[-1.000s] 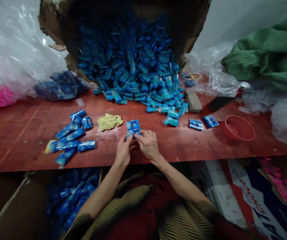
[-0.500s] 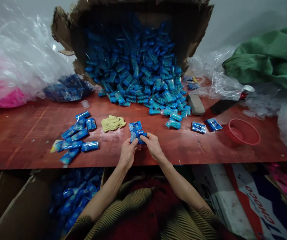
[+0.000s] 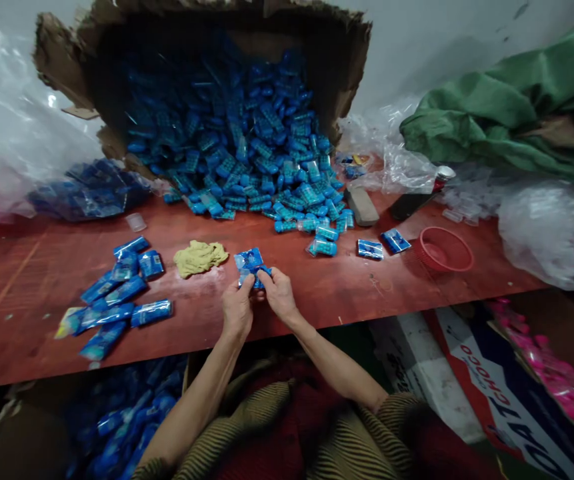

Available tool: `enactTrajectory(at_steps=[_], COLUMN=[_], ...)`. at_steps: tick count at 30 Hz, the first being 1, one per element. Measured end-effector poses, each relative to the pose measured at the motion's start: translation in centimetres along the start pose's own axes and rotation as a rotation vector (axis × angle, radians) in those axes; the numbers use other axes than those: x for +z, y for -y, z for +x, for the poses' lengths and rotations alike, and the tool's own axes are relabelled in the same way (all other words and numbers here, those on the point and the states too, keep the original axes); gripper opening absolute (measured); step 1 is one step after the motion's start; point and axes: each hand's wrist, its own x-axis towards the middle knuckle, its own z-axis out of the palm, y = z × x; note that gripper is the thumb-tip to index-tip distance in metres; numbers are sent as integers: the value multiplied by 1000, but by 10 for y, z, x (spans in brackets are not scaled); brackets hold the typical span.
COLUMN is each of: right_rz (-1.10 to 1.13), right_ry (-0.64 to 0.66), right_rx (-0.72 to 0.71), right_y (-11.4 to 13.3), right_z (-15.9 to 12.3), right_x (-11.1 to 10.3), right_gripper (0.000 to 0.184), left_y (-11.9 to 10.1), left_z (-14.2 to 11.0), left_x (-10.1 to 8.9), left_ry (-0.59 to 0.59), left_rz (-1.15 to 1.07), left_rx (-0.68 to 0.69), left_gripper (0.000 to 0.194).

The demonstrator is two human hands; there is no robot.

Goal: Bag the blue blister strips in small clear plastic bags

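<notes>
My left hand (image 3: 238,308) and my right hand (image 3: 279,293) are close together over the front of the table, both closed with thumbs on a small blue printed wrapper (image 3: 255,276). The fingers cover part of it, and whether something is inside cannot be made out. Just beyond it lies a flat blue printed piece (image 3: 247,258), touching or overlapping it. A crumpled yellow cloth (image 3: 200,259) rests to the left of my hands. Farther left is a loose pile of blue wrapped packs (image 3: 123,291).
A torn cardboard box (image 3: 354,63) on its side spills many clear, blue-capped tubes (image 3: 267,167). Two blue packs (image 3: 369,249), a red basket (image 3: 445,249), a grey block (image 3: 363,206) and a black-handled tool (image 3: 411,202) are right. Plastic bags (image 3: 554,233) and green fabric (image 3: 487,123) lie beyond.
The view has turned to the right, so the table and its things appear farther left. Both hands stay on the blue wrapper, with the fingers slightly shifted.
</notes>
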Motion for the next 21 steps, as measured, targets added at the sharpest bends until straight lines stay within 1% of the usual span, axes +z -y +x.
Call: enactTrajectory(at_steps=[2,4,6,8,10,11,12,13,14,15,17,18,19,21], right_rz=[-33,-56,-68,-87,-150,-219,-308,-413,-521,-568,-591,-572,-538,-392], right_ry=[-7,-4,28,89,151,157,138,90,22,-26,-70,-56,-14,136], right_rx=[-40,-82,-116,-147,-205,-249,-297,-337,-355,-349,-333,-329,-323,-268], right_y=[1,0,1,4,9,12,14,16,17,19,21,23,24,26], right_z=[0,-2,-6,-10,-9,-7,-3,1,6,10,15,16,14,9], right_x=[-5,-10,-13,-17,-26,-32,-41,-50,-59,-68,-78,-79,-78,-68], right_gripper=[29,32,36,40,40,37,30,24,24,28,34,35,35,34], left_y=[-3,-5,-6,-6,-7,-7,-8,-9,-11,-12,-12,-12,-11,-9], left_z=[0,-1,-2,-2,-3,-3,-4,-5,-6,-7,-10,-10,-11,-11], left_x=[-3,-8,-12,-15,-16,-17,-17,-18,-18,-18,-18,-19,-19,-19], left_ry=[112,167,151,122,97,83,72,66,67,74,93,97,99,104], left_rz=[6,33,55,35,-19,-51,-83,-113,-139,-160,-176,-173,-165,-144], left_rx=[-49,-79,-81,-97,-167,-221,-282,-341,-388,-420,-445,-440,-432,-407], left_gripper=[33,33,29,26,25,23,22,19,17,15,14,13,13,14])
